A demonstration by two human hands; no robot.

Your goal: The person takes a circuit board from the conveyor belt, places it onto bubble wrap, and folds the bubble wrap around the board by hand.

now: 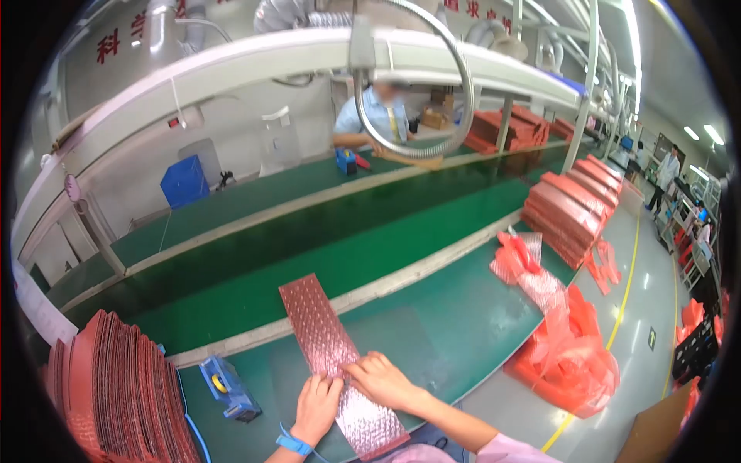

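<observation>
A long strip of pinkish-red bubble-textured sheet (314,320) lies across the green worktop, its far end over the pale rail and its near end by my body. My left hand (318,405), with a blue band at the wrist, is on the strip's left edge near its middle. My right hand (380,380) rests over the strip from the right, its fingertips close to my left hand. The fingers of both hands are bent onto the sheet; the fingertips are too small to make out exactly. Left of the hands sits a blue tape dispenser (229,390).
Stacked red sheets (116,393) stand at the left, with another stack (571,212) at the right. Red film (567,355) hangs over the table's right edge. Beyond the green conveyor (370,262), a co-worker (374,116) stands behind a metal hose loop.
</observation>
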